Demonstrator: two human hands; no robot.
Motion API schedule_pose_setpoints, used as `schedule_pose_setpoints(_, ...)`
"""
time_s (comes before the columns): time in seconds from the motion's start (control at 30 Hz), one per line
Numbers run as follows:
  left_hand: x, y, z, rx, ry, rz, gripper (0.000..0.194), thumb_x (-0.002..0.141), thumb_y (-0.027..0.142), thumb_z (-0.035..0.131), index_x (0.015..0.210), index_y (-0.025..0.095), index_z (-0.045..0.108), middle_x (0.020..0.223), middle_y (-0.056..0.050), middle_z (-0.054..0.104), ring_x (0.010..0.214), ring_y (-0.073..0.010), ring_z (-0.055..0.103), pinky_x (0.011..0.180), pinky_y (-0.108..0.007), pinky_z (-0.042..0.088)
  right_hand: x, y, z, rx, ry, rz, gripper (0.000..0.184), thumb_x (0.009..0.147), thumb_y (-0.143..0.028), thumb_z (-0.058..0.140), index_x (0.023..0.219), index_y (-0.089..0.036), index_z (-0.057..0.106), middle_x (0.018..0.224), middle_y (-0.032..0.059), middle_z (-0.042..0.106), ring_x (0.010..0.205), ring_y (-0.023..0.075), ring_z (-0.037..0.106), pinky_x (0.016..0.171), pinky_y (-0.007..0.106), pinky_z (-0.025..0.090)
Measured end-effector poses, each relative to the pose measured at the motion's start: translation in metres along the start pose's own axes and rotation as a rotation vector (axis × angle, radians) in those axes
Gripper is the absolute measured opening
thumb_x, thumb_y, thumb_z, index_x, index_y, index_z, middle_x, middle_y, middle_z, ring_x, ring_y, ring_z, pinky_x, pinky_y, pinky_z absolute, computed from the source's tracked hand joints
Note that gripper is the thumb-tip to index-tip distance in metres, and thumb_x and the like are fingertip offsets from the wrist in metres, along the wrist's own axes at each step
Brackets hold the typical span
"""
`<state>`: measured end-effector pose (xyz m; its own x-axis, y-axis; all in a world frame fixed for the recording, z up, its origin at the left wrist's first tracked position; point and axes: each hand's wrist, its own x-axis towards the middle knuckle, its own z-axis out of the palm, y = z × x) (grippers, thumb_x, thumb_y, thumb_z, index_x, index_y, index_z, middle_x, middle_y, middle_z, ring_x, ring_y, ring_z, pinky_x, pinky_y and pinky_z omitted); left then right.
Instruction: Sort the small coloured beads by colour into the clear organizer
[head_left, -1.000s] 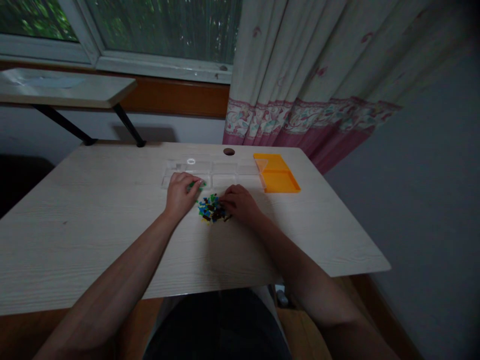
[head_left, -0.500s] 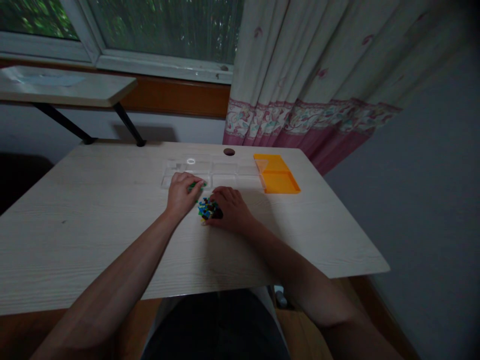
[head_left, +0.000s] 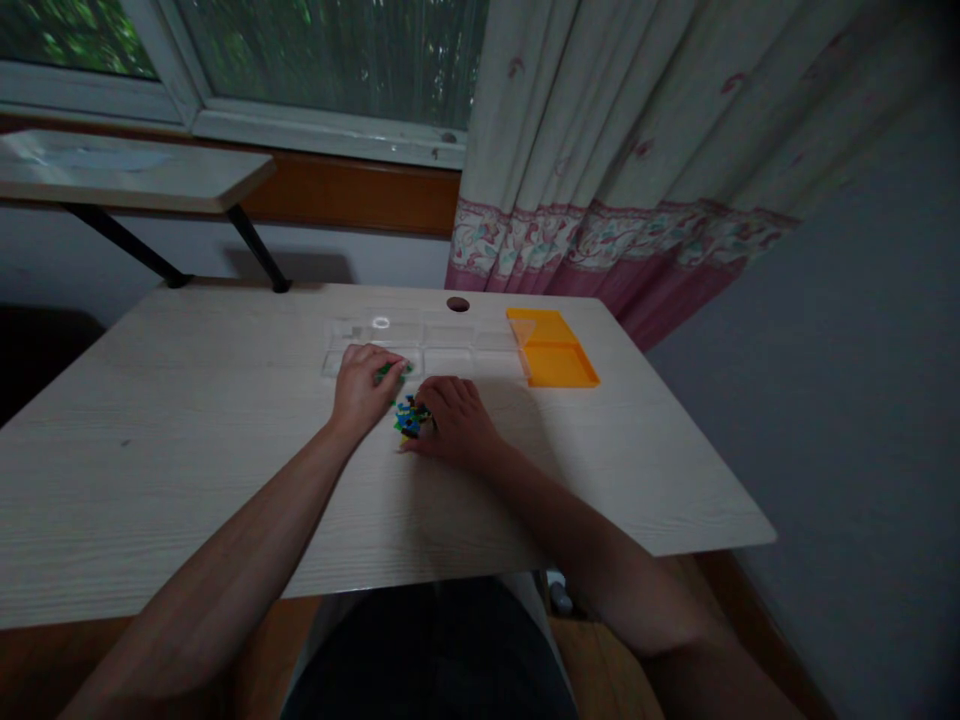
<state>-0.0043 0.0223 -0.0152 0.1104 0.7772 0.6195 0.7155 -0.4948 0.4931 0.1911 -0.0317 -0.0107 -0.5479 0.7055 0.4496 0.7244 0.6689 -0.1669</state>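
My left hand [head_left: 364, 385] reaches over the near left compartment of a clear plastic tray [head_left: 450, 362]. Its thumb and fingers close around small green pieces [head_left: 383, 373], with more green by the fingertips. On the tabletop just in front of the tray lies a heap of tiny coloured bricks [head_left: 409, 420], mostly blue, green, dark and yellow. Cupped against the heap's right side is my right hand [head_left: 457, 420], thumb and fingers apart around it. Part of the heap is hidden under that hand, and the exact brick shapes are too small to make out.
An orange tray [head_left: 562, 365] adjoins the clear tray's right end. Behind them, the pale table [head_left: 225, 480] has a round cable hole [head_left: 458, 304]. A raised shelf [head_left: 135, 180] on black legs stands at the back left; a curtain [head_left: 570, 200] hangs beyond the table.
My right hand has shifted slightly left over the heap, and fewer dark bricks show beside its palm. My left hand stays almost where it was.
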Motion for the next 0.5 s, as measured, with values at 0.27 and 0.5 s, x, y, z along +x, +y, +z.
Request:
schedule_pose_setpoints(0.27, 0.001, 0.0, -0.001, -0.017, -0.009, -0.006, 0.022, 0.093, 0.038, 0.057, 0.087, 0.024, 0.073, 0.088, -0.003, 0.069, 0.092, -0.0229, 0.057, 0.091, -0.041, 0.043, 0.0, 0.009, 0.0, -0.022, 0.011, 0.052, 0.062, 0.082, -0.071, 0.056, 0.113, -0.017, 0.059, 0.12, 0.0148, 0.059, 0.111, 0.0292, 0.049, 0.098, 0.043, 0.034)
schedule_pose_setpoints(0.5, 0.0, -0.001, -0.001, -0.02, -0.002, -0.009, 0.024, 0.093, 0.039, 0.056, 0.088, 0.024, 0.073, 0.089, -0.004, 0.069, 0.093, -0.0235, 0.056, 0.09, -0.041, 0.043, -0.001, 0.018, -0.008, 0.024, -0.026, 0.024, 0.039, 0.089, -0.055, 0.061, 0.109, -0.022, 0.066, 0.122, 0.0104, 0.06, 0.113, 0.0256, 0.049, 0.097, 0.04, 0.033)
